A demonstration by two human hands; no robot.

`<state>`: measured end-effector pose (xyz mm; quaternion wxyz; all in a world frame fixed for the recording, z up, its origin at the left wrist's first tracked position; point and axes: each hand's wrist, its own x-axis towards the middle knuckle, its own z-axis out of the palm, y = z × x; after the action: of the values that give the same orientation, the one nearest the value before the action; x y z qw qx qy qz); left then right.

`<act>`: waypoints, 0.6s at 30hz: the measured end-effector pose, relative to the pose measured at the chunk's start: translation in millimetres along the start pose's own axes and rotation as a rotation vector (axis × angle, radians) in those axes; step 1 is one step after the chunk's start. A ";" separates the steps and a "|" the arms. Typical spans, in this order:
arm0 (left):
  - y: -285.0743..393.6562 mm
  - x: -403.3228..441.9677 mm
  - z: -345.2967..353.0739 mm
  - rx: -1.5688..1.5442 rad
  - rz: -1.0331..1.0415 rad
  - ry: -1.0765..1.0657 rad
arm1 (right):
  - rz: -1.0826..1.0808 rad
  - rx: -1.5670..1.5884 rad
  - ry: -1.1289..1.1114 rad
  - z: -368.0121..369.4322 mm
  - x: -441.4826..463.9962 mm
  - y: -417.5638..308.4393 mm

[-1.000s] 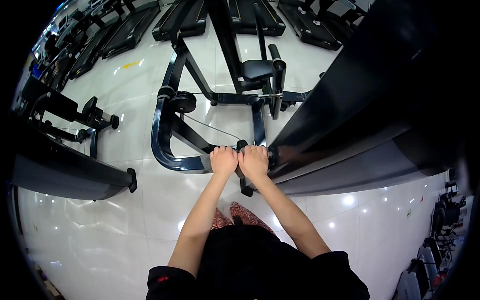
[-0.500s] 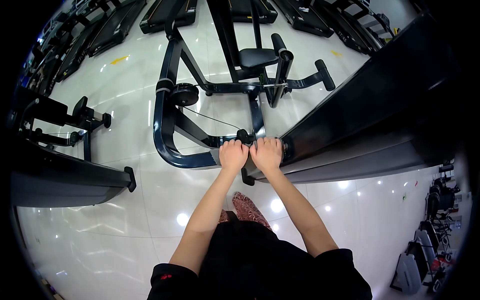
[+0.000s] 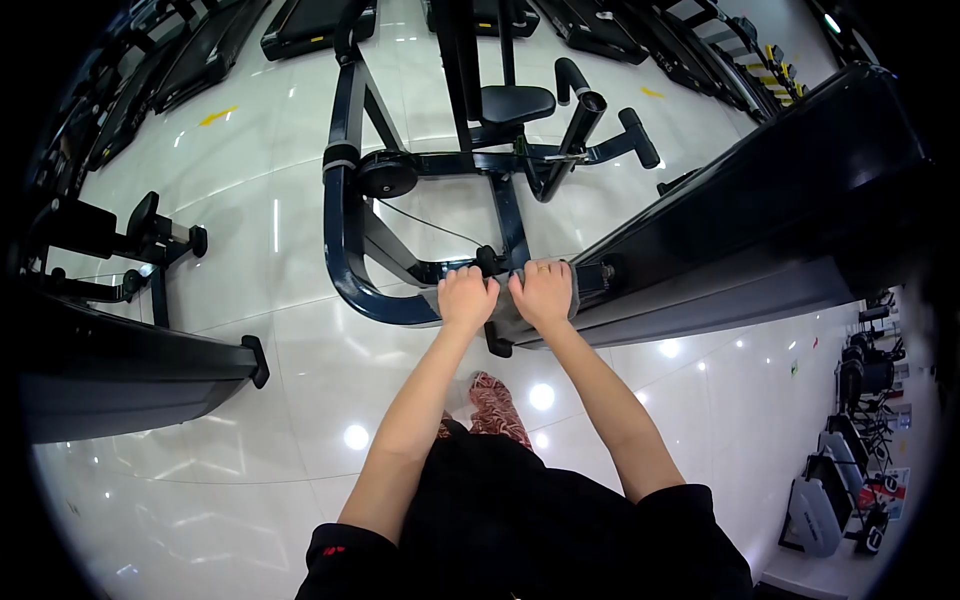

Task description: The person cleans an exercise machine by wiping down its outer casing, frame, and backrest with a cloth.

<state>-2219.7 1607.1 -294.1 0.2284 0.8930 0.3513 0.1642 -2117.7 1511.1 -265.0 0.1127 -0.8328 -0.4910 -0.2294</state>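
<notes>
A grey cloth (image 3: 509, 318) lies over the dark blue tube frame (image 3: 345, 275) of an exercise machine, on its lower crossbar. My left hand (image 3: 467, 300) presses the cloth onto the bar, fingers curled over the far side. Close beside it, my right hand (image 3: 543, 297) grips the cloth the same way, with a strip of cloth showing between the hands and at both outer edges. The fingertips are partly hidden behind the bar. Just beyond the hands is a small black pulley (image 3: 487, 260) with a cable running to a round black wheel (image 3: 387, 175).
The machine's black seat (image 3: 516, 104) and padded arm (image 3: 640, 140) stand farther off. A large dark housing (image 3: 740, 220) rises at my right. Another machine (image 3: 140, 365) is at the left. Treadmills (image 3: 320, 25) line the back; more equipment (image 3: 820, 505) stands lower right on the glossy tiled floor (image 3: 270, 420).
My hands have moved slightly apart along the bar, and more of the grey cloth shows between and beside them. The camera view has shifted a little.
</notes>
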 end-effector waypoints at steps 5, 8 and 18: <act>-50.4 -7.9 -17.5 0.041 -0.087 -0.015 | -0.018 0.090 -0.137 18.8 -0.4 -61.6; -75.2 -14.5 -27.6 0.014 -0.107 -0.007 | -0.058 0.116 -0.189 30.5 -0.6 -93.9; -87.0 -12.6 -36.0 -0.001 -0.131 -0.034 | -0.034 0.128 -0.264 35.5 5.5 -108.5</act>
<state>-2292.9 1665.2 -311.0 0.2452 0.8706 0.4050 0.1339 -2200.2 1583.4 -297.2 0.0960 -0.8384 -0.5294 -0.0879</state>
